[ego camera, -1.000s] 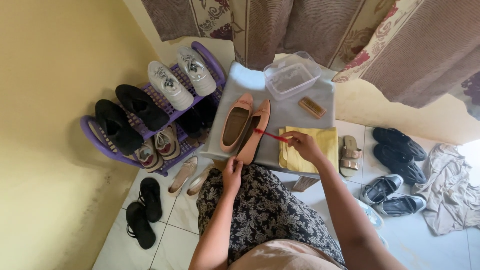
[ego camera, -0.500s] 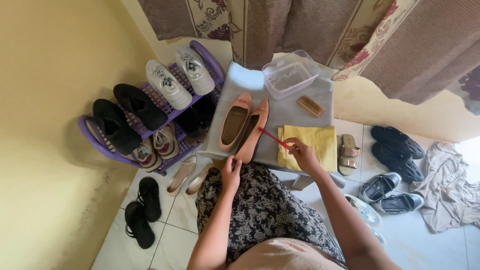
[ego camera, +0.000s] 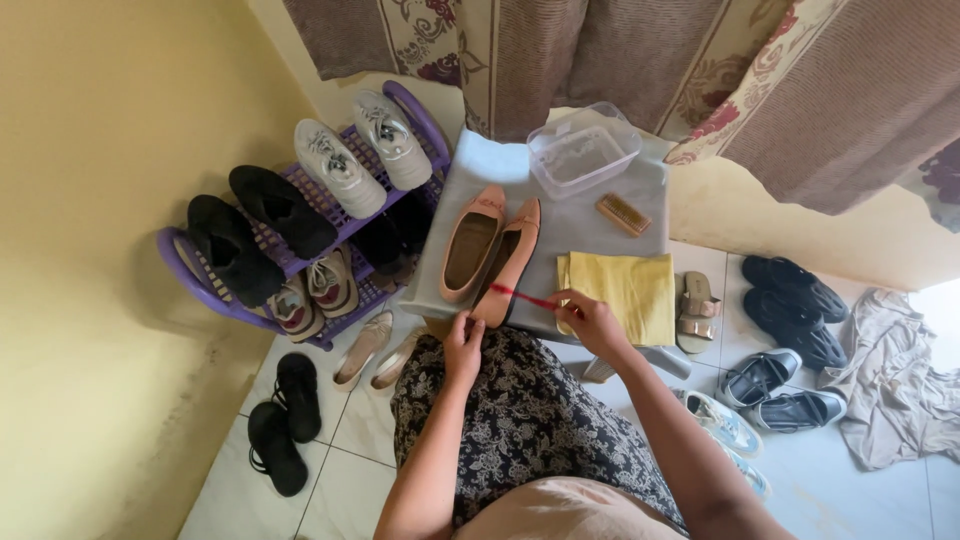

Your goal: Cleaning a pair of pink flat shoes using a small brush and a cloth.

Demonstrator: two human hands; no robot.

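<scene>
Purple shoe rack (ego camera: 205, 300) sits well off to the left of the left hand (ego camera: 463, 345), loaded with white sneakers (ego camera: 362, 150) and black shoes (ego camera: 255, 228), so pairs stay sorted off the floor. Small grey-covered table (ego camera: 600, 195) lies straight ahead of both hands, serving as the work surface over the person's lap.

Yellow cloth (ego camera: 625, 290) lies flat just beyond the right hand (ego camera: 592, 322), partly under it, within easy grab. Clear plastic tub (ego camera: 583, 150) sits at the far edge, well beyond the right hand, out of the way.

Two tan flat shoes lie side by side ahead of the left hand: one flat (ego camera: 472, 242) sole-down, opening up; the other flat (ego camera: 512, 262) tipped on its side, so its edge faces the right hand. Left hand grips that tipped shoe at the heel end, fingers curled on it, steadying it.

Wooden brush (ego camera: 623, 214) rests beyond the right hand, apart from it.

Right hand is closed narrow, pinching a thin red tool (ego camera: 525, 296), likely a small brush, whose tip reaches across to touch the tipped shoe's side near the heel.
</scene>
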